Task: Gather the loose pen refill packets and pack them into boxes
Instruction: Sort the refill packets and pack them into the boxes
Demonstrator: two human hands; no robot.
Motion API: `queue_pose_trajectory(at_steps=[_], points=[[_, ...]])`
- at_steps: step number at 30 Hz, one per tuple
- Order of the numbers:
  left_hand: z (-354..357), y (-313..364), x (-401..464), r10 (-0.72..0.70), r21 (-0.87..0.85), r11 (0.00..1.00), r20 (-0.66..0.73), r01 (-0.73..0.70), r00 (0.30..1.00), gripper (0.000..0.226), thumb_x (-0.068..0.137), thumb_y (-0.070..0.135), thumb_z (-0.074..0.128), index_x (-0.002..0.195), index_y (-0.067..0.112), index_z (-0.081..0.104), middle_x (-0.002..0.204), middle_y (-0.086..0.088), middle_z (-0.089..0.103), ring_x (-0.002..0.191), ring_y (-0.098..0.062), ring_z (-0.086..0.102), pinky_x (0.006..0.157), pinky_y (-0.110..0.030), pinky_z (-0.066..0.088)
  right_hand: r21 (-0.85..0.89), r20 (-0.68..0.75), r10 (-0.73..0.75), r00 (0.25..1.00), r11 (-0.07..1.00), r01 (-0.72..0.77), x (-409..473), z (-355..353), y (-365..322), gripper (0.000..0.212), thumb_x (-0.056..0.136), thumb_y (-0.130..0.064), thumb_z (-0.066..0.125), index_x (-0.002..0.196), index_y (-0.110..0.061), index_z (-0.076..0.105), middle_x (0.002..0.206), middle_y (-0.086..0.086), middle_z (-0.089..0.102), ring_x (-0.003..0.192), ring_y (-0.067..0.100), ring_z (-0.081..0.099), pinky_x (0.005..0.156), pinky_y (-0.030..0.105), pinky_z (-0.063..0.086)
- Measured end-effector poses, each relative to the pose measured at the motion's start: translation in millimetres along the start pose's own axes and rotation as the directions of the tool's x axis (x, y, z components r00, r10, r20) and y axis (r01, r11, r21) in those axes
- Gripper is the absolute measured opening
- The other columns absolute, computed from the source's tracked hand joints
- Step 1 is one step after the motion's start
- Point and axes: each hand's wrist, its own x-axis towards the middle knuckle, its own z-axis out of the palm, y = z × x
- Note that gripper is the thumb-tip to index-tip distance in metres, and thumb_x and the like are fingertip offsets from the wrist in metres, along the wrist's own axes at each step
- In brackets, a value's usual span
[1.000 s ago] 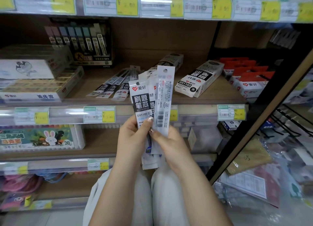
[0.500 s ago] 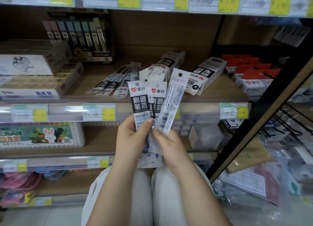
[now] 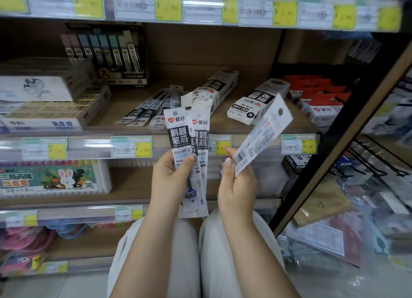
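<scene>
So far nothing looks boxed: left hand (image 3: 170,177) grips two refill packets (image 3: 189,155), right hand (image 3: 237,186) pinches one packet (image 3: 262,135). More loose packets (image 3: 153,109) lie on the shelf (image 3: 223,123) beside the open box (image 3: 214,88).

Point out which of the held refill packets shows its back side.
The tilted packet in the right hand: it shows barcode and fine print, while the packets in the left hand show their black front labels.

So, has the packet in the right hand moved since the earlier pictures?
Yes. The back-facing refill packet swung right, away from the packets in the left hand, toward the shelf's right price tag.
</scene>
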Motion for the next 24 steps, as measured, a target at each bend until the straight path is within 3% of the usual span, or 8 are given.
queue_pose_trajectory(at_steps=[2,5,8,11,15,18,21,24], points=[[1.3,0.6,-2.4,0.009,0.015,1.000,-0.002,-0.009,1.000,0.013,0.089,0.010,0.060,0.088,0.020,0.067,0.083,0.011,0.074,0.081,-0.007,0.069,0.074,-0.028,0.055,-0.048,0.008,-0.065,0.998,0.997,0.065,-3.4,-1.7,-2.3,0.041,0.093,-0.036,0.035,0.122,-0.019,0.059,0.109,0.003,0.066,0.092,0.021,0.063,0.080,0.025,0.052],[0.1,0.5,-1.9,-0.027,0.030,0.999,-0.012,0.027,1.000,0.017,0.089,0.007,0.061,0.083,0.022,0.069,0.080,0.010,0.074,0.081,-0.012,0.069,0.078,-0.038,0.055,-0.127,0.063,-0.163,0.985,0.977,0.170,-5.0,-5.0,-5.9,0.035,0.094,-0.032,0.036,0.127,-0.033,0.048,0.117,-0.006,0.063,0.089,0.021,0.067,0.078,0.026,0.051],[-3.9,2.8,0.7,-0.067,-0.011,0.998,0.030,0.067,0.997,0.017,0.089,0.007,0.060,0.083,0.020,0.069,0.084,0.000,0.074,0.085,-0.026,0.068,0.083,-0.049,0.053,-0.247,0.012,-0.234,0.972,0.941,0.230,-6.5,-8.9,-12.6,0.044,0.086,-0.017,0.039,0.127,-0.016,0.057,0.121,0.006,0.064,0.103,0.011,0.055,0.086,0.002,0.032],[-6.0,6.9,-1.9,0.012,0.105,0.994,0.065,-0.019,0.998,0.006,0.091,0.015,0.060,0.092,0.014,0.065,0.088,-0.002,0.073,0.082,-0.020,0.069,0.074,-0.039,0.055,-0.326,0.008,-0.240,0.971,0.917,0.230,-6.9,-9.4,-17.9,0.056,0.078,-0.008,0.034,0.128,-0.013,0.057,0.131,0.010,0.057,0.112,0.014,0.043,0.090,0.009,0.026],[-8.3,5.1,-4.6,0.044,0.123,0.991,0.050,-0.050,0.998,0.003,0.090,0.017,0.061,0.090,0.018,0.064,0.087,0.001,0.072,0.080,-0.016,0.069,0.070,-0.033,0.055,-0.344,0.065,-0.164,0.984,0.922,0.176,-7.4,-7.3,-15.5,0.063,0.071,0.007,0.052,0.129,-0.017,0.055,0.139,0.005,0.049,0.117,0.014,0.044,0.090,0.010,0.025],[-7.1,7.6,-2.8,0.059,0.068,0.996,0.040,-0.062,0.997,0.004,0.086,0.017,0.066,0.088,0.017,0.063,0.083,0.002,0.072,0.078,-0.018,0.069,0.069,-0.035,0.055,-0.394,0.056,-0.118,0.991,0.910,0.131,-10.5,-6.8,-14.7,0.054,0.069,0.005,0.053,0.118,-0.017,0.060,0.127,0.002,0.056,0.103,0.018,0.055,0.081,0.024,0.040],[-3.3,13.7,-2.4,0.027,-0.093,0.995,-0.008,-0.028,1.000,0.015,0.079,0.012,0.071,0.082,0.019,0.058,0.068,0.011,0.070,0.064,-0.003,0.065,0.059,-0.021,0.052,-0.463,0.021,-0.115,0.993,0.879,0.111,-10.3,-5.5,-15.5,0.031,0.072,-0.011,0.044,0.095,-0.017,0.063,0.096,-0.002,0.066,0.080,0.011,0.051,0.061,0.023,0.037],[-7.2,7.0,-8.0,0.093,0.166,0.983,-0.076,-0.079,0.993,0.015,0.085,0.016,0.065,0.082,0.028,0.056,0.077,0.013,0.064,0.071,0.002,0.060,0.067,-0.025,0.049,-0.589,0.000,-0.157,0.988,0.798,0.126,-11.1,-3.7,-13.0,0.013,0.075,-0.020,0.046,0.072,-0.018,0.059,0.063,-0.006,0.061,0.057,0.015,0.055,0.066,0.031,0.030]])
